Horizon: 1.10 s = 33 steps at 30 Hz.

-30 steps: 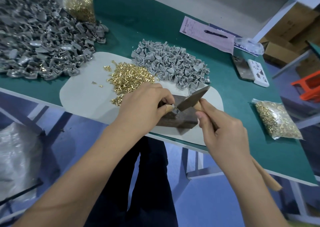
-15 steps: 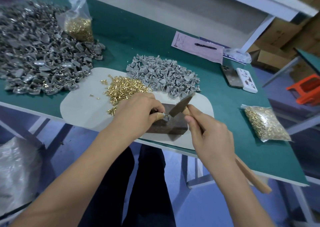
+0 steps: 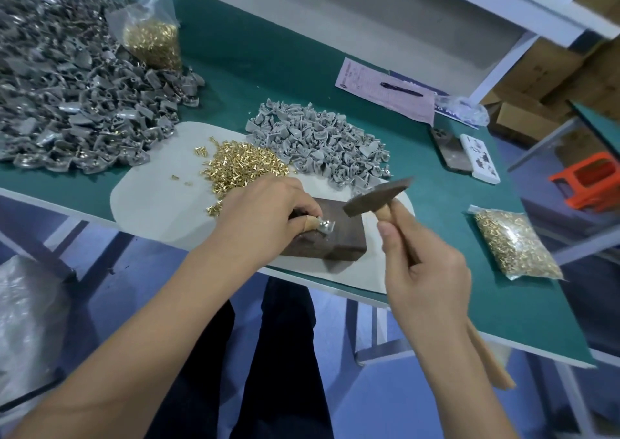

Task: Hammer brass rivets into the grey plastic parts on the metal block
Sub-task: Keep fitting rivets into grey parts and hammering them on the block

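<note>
Your left hand (image 3: 258, 217) pinches a grey plastic part (image 3: 326, 228) against the top of the metal block (image 3: 332, 237) on the worktop (image 3: 268, 69); rivet seating unclear, blurred. Your right hand (image 3: 426, 277) grips the hammer (image 3: 377, 195) handle, head raised just above the block. Loose brass rivets (image 3: 243, 168) lie beside your left hand

Even bright light, soft shadows; wide-angle edge warp, slight blur.

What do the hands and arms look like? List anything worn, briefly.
Both forearms are bare to the frame edge: no sleeves, gloves, watch or rings show. The left hand has a tan wrap on its thumb tip; nothing shows on the right hand.
</note>
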{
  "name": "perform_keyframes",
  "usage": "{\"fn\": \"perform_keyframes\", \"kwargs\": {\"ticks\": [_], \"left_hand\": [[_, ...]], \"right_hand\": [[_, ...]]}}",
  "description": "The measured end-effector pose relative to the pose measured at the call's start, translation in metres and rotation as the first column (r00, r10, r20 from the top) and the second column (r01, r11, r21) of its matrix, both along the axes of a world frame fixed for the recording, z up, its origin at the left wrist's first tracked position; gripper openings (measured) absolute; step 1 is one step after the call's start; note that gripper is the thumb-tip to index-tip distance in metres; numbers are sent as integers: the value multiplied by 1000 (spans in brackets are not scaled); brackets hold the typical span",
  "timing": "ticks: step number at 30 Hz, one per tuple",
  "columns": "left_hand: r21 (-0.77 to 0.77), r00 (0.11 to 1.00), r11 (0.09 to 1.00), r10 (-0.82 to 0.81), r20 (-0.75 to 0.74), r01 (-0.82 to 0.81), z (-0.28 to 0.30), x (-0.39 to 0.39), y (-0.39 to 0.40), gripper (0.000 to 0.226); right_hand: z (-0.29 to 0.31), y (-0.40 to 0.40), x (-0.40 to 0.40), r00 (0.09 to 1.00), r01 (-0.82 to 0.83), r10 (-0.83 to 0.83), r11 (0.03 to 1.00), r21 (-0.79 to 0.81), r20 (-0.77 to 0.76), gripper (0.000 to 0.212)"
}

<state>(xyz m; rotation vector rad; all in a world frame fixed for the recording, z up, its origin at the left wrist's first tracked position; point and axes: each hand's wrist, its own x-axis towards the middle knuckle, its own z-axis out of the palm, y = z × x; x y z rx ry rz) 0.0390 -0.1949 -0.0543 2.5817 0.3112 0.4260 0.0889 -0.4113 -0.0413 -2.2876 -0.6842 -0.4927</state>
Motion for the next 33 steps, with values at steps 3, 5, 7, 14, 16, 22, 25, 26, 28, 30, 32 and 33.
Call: {"fn": "perform_keyframes", "kwargs": {"ticks": [3, 5, 7, 14, 16, 22, 25, 26, 28, 30, 32, 33], "left_hand": [[2, 1000, 1000, -2, -20, 2, 4, 0, 1, 12], [12, 999, 1000, -18, -34, 18, 6, 1, 3, 13], [22, 999, 999, -38, -37, 39, 7, 3, 5, 15], [34, 998, 998, -59, -26, 60, 4, 4, 8, 15], [13, 998, 998, -59, -25, 59, 3, 5, 8, 13], [32, 998, 998, -59, -18, 60, 4, 7, 11, 14], [42, 998, 997, -66, -9, 66, 2, 6, 9, 14], [41, 997, 997, -71, -6, 71, 2, 5, 9, 14], [37, 997, 996, -77, -3, 77, 1, 5, 10, 14], [35, 997, 996, -78, -5, 78, 2, 6, 11, 13], [38, 997, 996, -81, 1, 81, 2, 7, 12, 12], [40, 997, 996, -81, 2, 81, 2, 7, 12, 12]], "right_hand": [[4, 1, -1, 1000, 2, -1, 993, 118, -4, 36], [1, 6, -3, 999, -32, 30, 999, -34, -45, 35], [0, 9, 0, 995, -57, 39, 981, -188, -97, 30], [18, 8, 10, 999, -42, 38, 970, -241, -20, 35], [19, 6, 11, 1000, -10, 8, 993, -113, -14, 32], [7, 12, -1, 998, -58, 50, 967, -247, -37, 27], [15, 7, 5, 999, -21, 29, 972, -234, 29, 28], [17, 6, 5, 999, 4, 1, 988, -156, 34, 31], [15, 5, 3, 999, 22, -21, 999, -34, 43, 33], [9, 5, -3, 1000, -8, 10, 994, -106, 16, 31], [5, 4, -4, 998, -39, 26, 976, -215, -63, 27], [6, 3, -3, 996, -39, 19, 969, -242, -83, 26]]}}
